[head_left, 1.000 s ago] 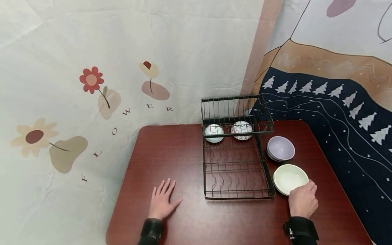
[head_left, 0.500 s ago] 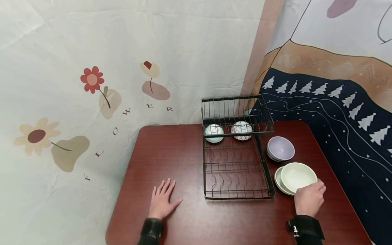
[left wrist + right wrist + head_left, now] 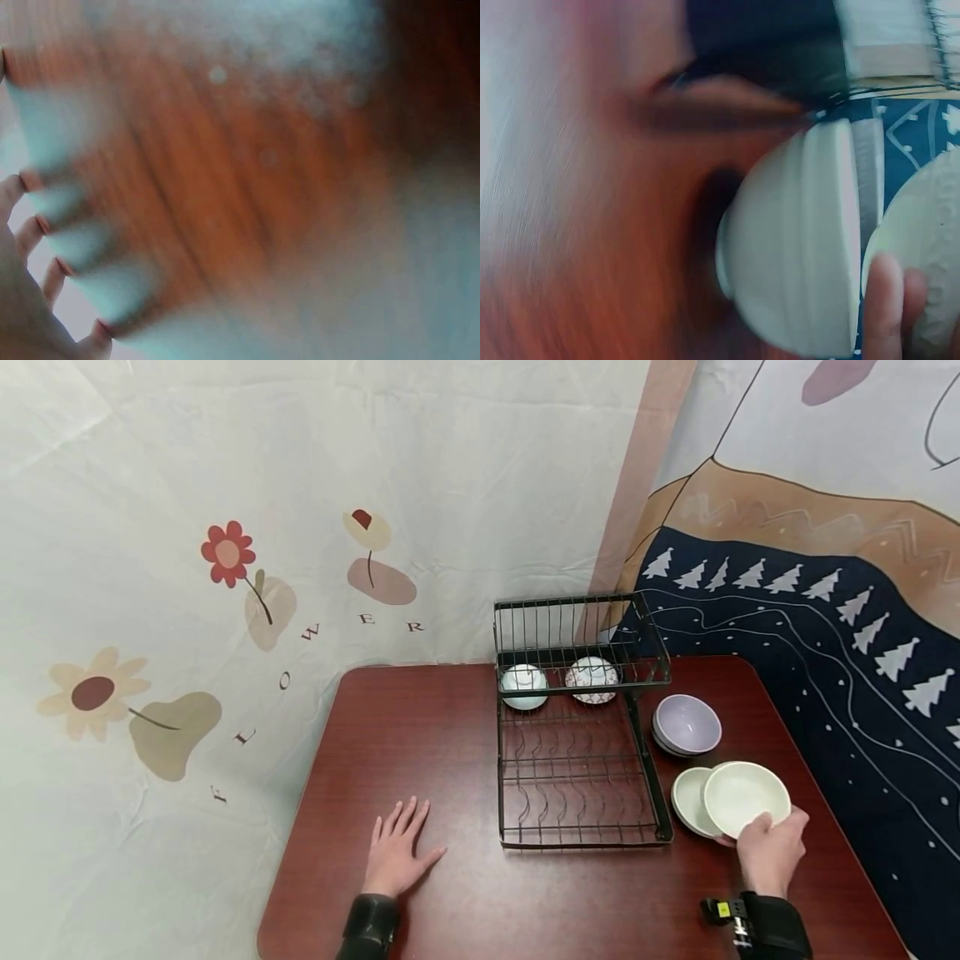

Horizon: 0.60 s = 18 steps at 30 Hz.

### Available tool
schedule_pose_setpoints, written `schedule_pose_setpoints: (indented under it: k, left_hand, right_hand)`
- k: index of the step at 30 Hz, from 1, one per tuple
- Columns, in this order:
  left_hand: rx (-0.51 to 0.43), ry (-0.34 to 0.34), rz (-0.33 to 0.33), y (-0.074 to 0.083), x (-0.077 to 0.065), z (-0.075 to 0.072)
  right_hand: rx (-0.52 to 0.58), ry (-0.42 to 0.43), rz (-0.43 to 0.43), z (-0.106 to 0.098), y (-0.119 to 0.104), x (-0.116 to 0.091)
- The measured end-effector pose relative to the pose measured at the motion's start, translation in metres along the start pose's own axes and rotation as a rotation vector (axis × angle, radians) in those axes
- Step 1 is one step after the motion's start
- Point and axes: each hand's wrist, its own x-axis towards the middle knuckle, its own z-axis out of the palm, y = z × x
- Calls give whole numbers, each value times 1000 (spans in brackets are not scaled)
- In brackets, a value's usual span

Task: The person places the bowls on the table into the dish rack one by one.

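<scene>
Pale-green bowl [image 3: 744,795] has shifted rightward from the lower bowl [image 3: 689,800], its rim pinched by the right hand [image 3: 772,853]; the left hand [image 3: 393,862], fingers spread, rests on the worktop [image 3: 540,910].

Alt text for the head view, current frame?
Right hand holds a pale green bowl at its near rim, overlapping another pale bowl in view; a lilac bowl sits beyond. Left hand lies, fingers spread, on a reddish-brown table. Between them, farther back, a black wire rack has a white bowl and a patterned bowl at its far end.
</scene>
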Motion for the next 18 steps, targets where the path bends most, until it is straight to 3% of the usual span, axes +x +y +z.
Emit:
schedule_pose_setpoints:
  k: [6, 12, 18]
  left_hand:
    - [-9, -8, -3, 1, -1, -1]
    - [-17, 8, 3, 1, -3, -1]
    - [-3, 35, 21, 2, -3, -2]
  right_hand:
    - [49, 46, -9, 0, -4, -3]
    - [93, -7, 8, 0, -5, -2]
    - [57, -11, 22, 0, -5, -1]
